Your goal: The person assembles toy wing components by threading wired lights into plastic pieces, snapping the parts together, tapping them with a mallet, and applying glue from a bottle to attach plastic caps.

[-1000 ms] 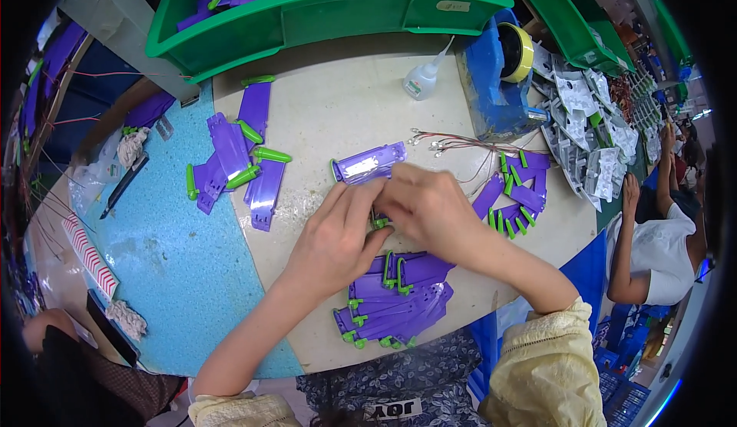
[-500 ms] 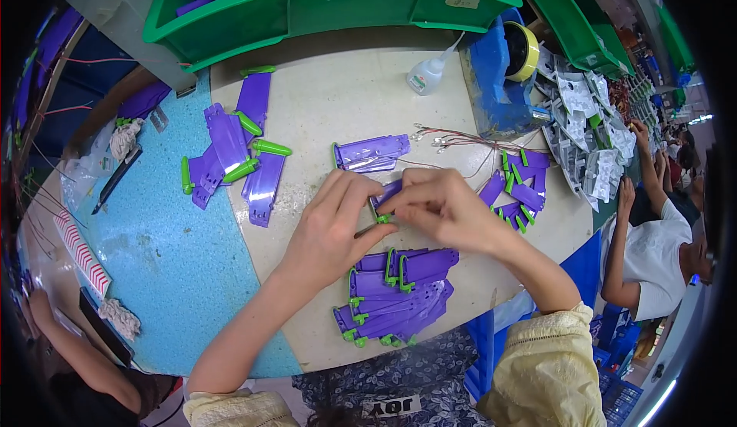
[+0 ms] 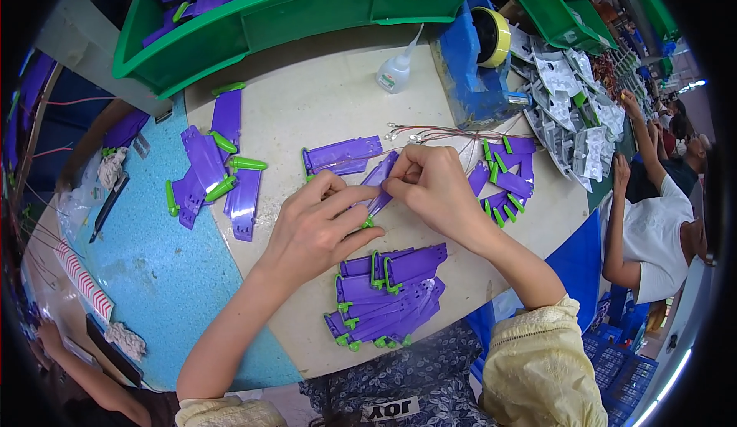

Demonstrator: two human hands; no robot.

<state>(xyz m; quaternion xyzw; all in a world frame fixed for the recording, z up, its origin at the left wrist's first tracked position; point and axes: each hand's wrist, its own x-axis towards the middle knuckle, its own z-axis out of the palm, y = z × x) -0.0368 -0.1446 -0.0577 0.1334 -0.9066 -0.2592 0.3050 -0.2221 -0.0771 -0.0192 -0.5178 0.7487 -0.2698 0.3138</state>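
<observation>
Between my two hands is a purple plastic piece with a green end, lying at a slant. My left hand has its fingers closed on the piece's left side, near the green end. At the opposite edge my right hand pinches the piece; its fingertips hide whether anything smaller is held. Just beyond lies another purple piece with a green edge. A fanned stack of purple pieces with green ends lies nearer to me. To the right of my hands is a group of purple-and-green pieces.
Thin wires lie beyond my right hand. A small glue bottle stands before the green bin, beside a blue tape dispenser. Grey parts are heaped at right, purple-and-green ones at left. Other people work on both sides.
My right hand's fingers have shifted from near the green end to farther up the purple piece, so more of it shows. The whole view has shifted slightly.
</observation>
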